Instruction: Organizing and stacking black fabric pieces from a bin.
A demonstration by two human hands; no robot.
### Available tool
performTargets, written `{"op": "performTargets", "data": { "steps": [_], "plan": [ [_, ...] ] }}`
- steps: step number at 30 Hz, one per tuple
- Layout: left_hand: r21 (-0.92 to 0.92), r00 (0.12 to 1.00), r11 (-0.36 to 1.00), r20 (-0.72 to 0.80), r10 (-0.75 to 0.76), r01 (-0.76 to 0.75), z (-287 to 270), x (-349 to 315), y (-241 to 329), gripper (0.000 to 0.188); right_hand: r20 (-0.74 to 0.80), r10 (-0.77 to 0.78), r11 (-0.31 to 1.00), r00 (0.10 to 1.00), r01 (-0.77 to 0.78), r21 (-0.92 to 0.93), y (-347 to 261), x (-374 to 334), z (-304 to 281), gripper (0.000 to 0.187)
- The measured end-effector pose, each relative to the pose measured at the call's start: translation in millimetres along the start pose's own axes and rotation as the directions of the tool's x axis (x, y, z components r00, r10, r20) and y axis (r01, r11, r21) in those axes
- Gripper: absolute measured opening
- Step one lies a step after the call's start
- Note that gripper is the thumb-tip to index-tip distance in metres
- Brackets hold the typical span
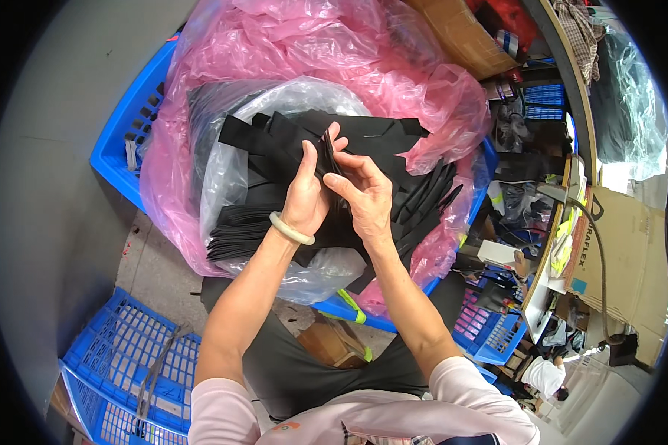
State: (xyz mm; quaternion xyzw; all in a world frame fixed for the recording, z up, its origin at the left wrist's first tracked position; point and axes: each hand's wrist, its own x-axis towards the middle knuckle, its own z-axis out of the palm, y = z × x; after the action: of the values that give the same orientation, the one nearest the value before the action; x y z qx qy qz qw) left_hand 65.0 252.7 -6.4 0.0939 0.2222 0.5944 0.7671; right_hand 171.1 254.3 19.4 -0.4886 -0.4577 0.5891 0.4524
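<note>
Between my two hands a few thin black fabric pieces (329, 154) stand edge-on. My left hand (305, 199), with a pale bangle (291, 228) at its wrist, is closed on their left side, its thumb pointing up. From the right, the thumb and fingers of my right hand (365, 194) pinch the same pieces. Both hands are over a heap of black fabric pieces (382, 141), some loose and some stacked. One neat stack of black fabric (246, 228) lies left of my left wrist. My palms hide the lower part of the held pieces.
The heap sits in a clear plastic bag (226, 174) inside a pink plastic bag (289, 44), lining a blue crate (119, 152). More blue crates (137, 363) are at the lower left. A cluttered bench and cardboard box (623, 259) line the right, with another person (545, 377) beyond.
</note>
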Motion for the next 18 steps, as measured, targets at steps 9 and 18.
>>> {"op": "performTargets", "data": {
  "steps": [9, 18],
  "plan": [
    [-0.003, 0.998, 1.0, 0.06, 0.018, -0.018, -7, 2, -1, 0.053, -0.108, 0.017, 0.99, 0.994, -0.001, 0.144, 4, -2, -7, 0.03],
    [0.131, 0.997, 0.991, 0.076, -0.018, 0.008, -3, -4, 4, 0.047, -0.236, 0.02, 0.97, 0.972, 0.038, 0.242, 6, -3, -16, 0.027]
  ]
}}
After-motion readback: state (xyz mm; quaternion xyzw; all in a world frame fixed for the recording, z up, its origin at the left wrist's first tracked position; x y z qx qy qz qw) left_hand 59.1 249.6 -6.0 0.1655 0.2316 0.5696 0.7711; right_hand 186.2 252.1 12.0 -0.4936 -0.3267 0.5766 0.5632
